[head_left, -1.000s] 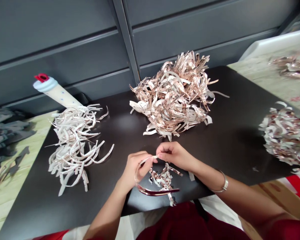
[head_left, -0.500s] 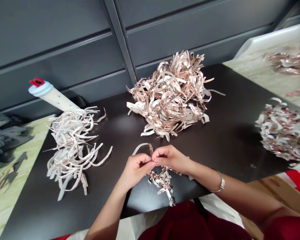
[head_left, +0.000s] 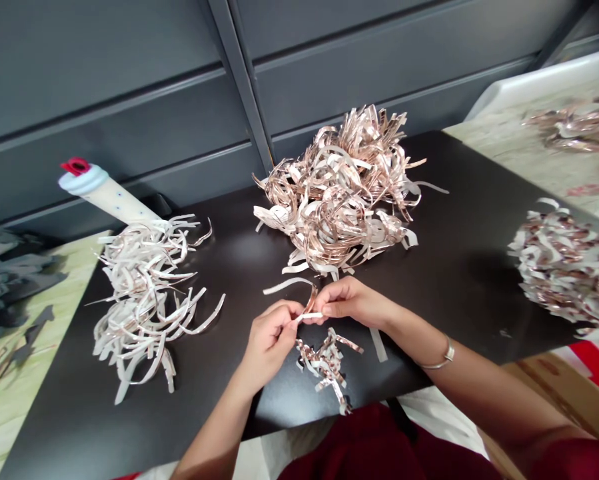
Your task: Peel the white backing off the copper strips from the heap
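A narrow strip [head_left: 310, 316], white on one side and shiny rose-gold on the other, is stretched between my two hands. My left hand [head_left: 273, 333] pinches one part of it between thumb and fingers. The thumb and fingers of my right hand [head_left: 352, 301] are closed on it a little to the right. One end of the strip curls up and off to the left. Just below my hands lies a small heap of short curled strip pieces [head_left: 326, 363]. Another white strip [head_left: 378, 345] lies under my right wrist.
A large tangle of rose-gold strips [head_left: 339, 193] lies at the back of the black table [head_left: 229, 413]. Long white strips [head_left: 144, 300] lie to the left, beside a pale cylinder with a red top [head_left: 109, 193]. A heap of short curled pieces [head_left: 564, 267] sits at the right edge.
My hands have drawn slightly apart, my right one moving up and right. A white stretch of the strip now shows between them.
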Demonstrator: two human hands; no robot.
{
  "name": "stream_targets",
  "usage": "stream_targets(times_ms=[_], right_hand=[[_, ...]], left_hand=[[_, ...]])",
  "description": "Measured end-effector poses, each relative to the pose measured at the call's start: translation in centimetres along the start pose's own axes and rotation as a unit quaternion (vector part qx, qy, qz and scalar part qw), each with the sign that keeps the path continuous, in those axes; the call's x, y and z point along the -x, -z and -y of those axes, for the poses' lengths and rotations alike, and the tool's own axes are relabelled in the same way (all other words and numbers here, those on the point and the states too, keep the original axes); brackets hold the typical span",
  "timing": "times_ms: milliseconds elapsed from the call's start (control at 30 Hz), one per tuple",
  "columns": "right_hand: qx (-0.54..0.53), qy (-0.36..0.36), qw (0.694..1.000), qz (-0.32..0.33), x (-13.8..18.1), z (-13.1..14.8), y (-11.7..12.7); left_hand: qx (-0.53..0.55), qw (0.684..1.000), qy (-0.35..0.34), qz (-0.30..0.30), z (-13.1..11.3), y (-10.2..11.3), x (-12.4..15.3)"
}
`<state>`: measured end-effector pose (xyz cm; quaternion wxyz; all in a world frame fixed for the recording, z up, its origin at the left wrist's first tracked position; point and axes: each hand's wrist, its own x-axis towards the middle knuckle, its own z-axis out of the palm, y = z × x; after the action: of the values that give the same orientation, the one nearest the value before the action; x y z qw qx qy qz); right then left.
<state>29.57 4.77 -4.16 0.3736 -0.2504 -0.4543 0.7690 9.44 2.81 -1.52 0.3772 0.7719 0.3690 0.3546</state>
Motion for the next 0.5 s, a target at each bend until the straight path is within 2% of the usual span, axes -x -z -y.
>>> stream_targets(times_ms=[133,200,267,400,467,500], right_hand=[[0.04,0.02,0.999,-0.004,0.2,-0.1,0.2],[0.055,0.042,0.998,-0.008,0.3,-0.4,-0.2],[0.13,0.073,0.988,-0.039,0.3,-0.7,-0.9],[0.354,0.136,0.915,-0.135,0.1,-1.2,-2.3],[0.402,0.148,0.891,-0.148,0.0,-1.1,-2.5],[0.41,0.147,0.889,-0.144,0.0,-1.0,-2.4]], left_hand=[[-0.16,0.983,-0.06,-0.06,0.0,-0.2,0.4],[-0.223,0.967,-0.098,-0.071,0.1,-0.3,0.6],[-0.261,0.954,-0.134,-0.069,0.3,-0.6,0.9],[-0.279,0.945,-0.162,-0.057,0.6,-1.0,1.2],[-0.251,0.957,-0.136,-0.054,0.5,-1.2,1.1],[-0.226,0.966,-0.117,-0.052,0.3,-1.2,1.1]])
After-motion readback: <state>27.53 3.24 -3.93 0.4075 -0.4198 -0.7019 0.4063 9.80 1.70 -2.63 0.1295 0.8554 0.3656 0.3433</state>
